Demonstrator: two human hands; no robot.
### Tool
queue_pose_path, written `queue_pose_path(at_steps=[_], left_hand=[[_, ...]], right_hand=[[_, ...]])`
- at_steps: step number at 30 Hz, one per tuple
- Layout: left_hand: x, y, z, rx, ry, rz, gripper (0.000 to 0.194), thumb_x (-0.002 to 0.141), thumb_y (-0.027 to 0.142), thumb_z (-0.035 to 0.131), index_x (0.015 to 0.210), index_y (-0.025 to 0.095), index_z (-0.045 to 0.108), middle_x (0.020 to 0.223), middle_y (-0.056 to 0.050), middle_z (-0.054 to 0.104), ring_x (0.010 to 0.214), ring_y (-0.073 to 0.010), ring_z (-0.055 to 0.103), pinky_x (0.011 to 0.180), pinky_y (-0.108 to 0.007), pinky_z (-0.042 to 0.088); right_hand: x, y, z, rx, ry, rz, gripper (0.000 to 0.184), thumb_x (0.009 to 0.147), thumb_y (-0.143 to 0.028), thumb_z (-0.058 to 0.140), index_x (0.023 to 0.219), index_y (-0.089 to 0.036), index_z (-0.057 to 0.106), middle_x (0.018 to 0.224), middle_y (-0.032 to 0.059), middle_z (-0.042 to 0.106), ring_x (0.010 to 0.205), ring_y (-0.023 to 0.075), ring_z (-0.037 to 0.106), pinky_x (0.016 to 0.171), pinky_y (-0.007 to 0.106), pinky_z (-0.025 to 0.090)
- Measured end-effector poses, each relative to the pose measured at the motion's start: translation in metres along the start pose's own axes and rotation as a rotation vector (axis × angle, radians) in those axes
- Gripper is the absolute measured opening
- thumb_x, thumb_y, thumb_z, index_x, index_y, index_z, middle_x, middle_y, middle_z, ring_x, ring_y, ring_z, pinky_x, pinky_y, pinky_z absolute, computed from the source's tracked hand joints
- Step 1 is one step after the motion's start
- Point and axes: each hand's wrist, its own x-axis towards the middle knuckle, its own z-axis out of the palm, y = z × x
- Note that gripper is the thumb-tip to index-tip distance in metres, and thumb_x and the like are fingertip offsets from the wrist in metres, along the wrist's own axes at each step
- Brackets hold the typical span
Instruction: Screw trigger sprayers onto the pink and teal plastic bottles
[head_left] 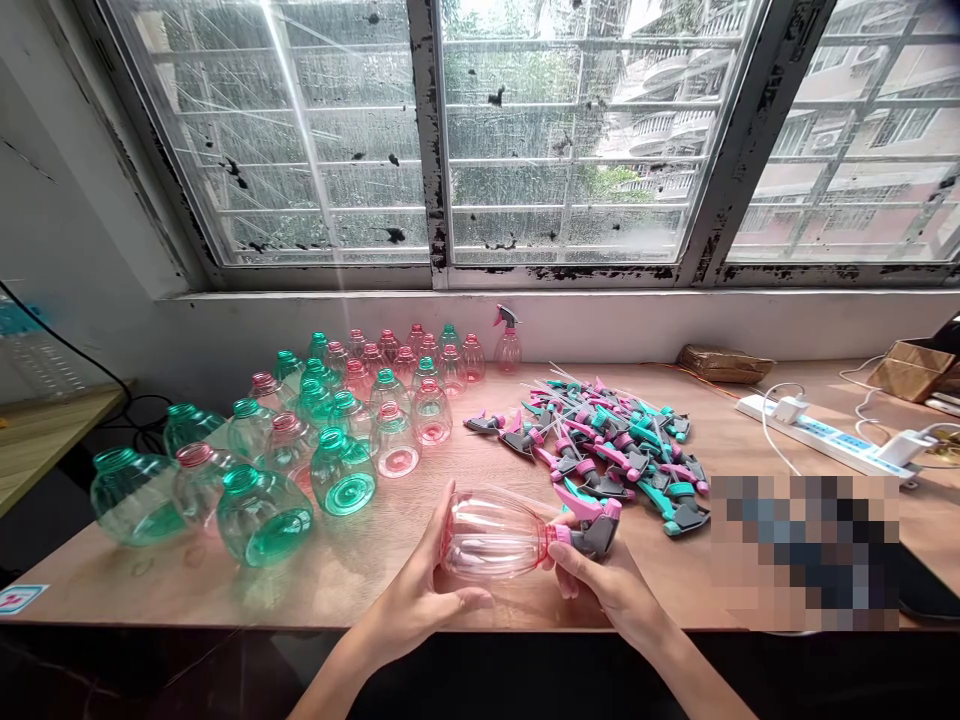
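A clear pink spray bottle point(491, 535) lies sideways in the air over the table's front edge, its neck pointing right. My left hand point(431, 585) is wrapped round its base end. At the neck, the fingers of my right hand point(600, 580) pinch the pink collar of a pink and grey trigger sprayer head point(592, 525), which sits on the bottle's mouth. Whether the collar is fully tightened cannot be seen. Behind my right hand lies a heap of loose sprayer heads point(615, 440) in pink, teal and grey, with thin dip tubes sticking out.
Several open green bottles point(266, 520) and pink bottles point(397, 440) stand in rows at the left. One pink bottle with a sprayer point(508, 345) stands by the wall. To the right are a power strip point(825, 440), a brown packet point(724, 365) and a blurred-out patch point(806, 555).
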Motion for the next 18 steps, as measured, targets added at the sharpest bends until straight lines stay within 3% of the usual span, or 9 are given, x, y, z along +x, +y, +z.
queue_pose_path(at_steps=[4, 8, 11, 15, 18], left_hand=[[0.0001, 0.0009, 0.0003, -0.007, 0.027, -0.040, 0.100, 0.087, 0.048, 0.078, 0.165, 0.031, 0.017, 0.173, -0.007, 0.025, 0.159, -0.0344, 0.020, 0.130, -0.050, 0.019], [0.0004, 0.0042, -0.0003, -0.013, -0.002, -0.044, 0.107, 0.088, 0.044, 0.079, 0.166, 0.033, 0.007, 0.170, -0.010, 0.033, 0.158, -0.0364, 0.024, 0.127, -0.053, 0.026], [0.0004, 0.0063, 0.0004, -0.024, -0.015, -0.018, 0.110, 0.089, 0.038, 0.080, 0.165, 0.038, 0.001, 0.172, -0.007, 0.028, 0.158, -0.0354, 0.022, 0.128, -0.051, 0.026], [0.0005, 0.0056, 0.0016, -0.053, -0.025, 0.014, 0.108, 0.090, 0.035, 0.079, 0.164, 0.041, 0.000, 0.173, -0.005, 0.026, 0.157, -0.0339, 0.028, 0.129, -0.049, 0.023], [0.0006, 0.0037, 0.0018, -0.051, 0.004, -0.001, 0.110, 0.088, 0.035, 0.081, 0.165, 0.039, 0.003, 0.174, -0.005, 0.022, 0.158, -0.0345, 0.022, 0.129, -0.049, 0.021]], right_hand=[[-0.0011, -0.0021, 0.0003, -0.037, -0.003, 0.008, 0.038, 0.082, -0.055, 0.083, 0.081, -0.019, 0.070, 0.054, -0.0027, 0.062, 0.047, 0.0126, 0.050, 0.047, 0.026, 0.045], [-0.0003, -0.0002, -0.0002, -0.023, 0.019, 0.003, 0.039, 0.081, -0.056, 0.083, 0.083, -0.020, 0.069, 0.052, -0.0027, 0.062, 0.045, 0.0132, 0.052, 0.045, 0.027, 0.046], [0.0002, 0.0024, -0.0004, -0.004, 0.038, -0.010, 0.039, 0.081, -0.055, 0.084, 0.082, -0.019, 0.069, 0.052, -0.0032, 0.062, 0.043, 0.0125, 0.053, 0.045, 0.025, 0.046], [0.0007, 0.0040, -0.0004, -0.002, 0.029, -0.010, 0.036, 0.083, -0.052, 0.083, 0.081, -0.018, 0.069, 0.055, -0.0013, 0.066, 0.043, 0.0116, 0.054, 0.044, 0.024, 0.046], [0.0009, 0.0046, -0.0014, 0.014, 0.032, -0.011, 0.037, 0.083, -0.051, 0.083, 0.082, -0.018, 0.068, 0.066, 0.0017, 0.070, 0.046, 0.0112, 0.055, 0.045, 0.024, 0.045]])
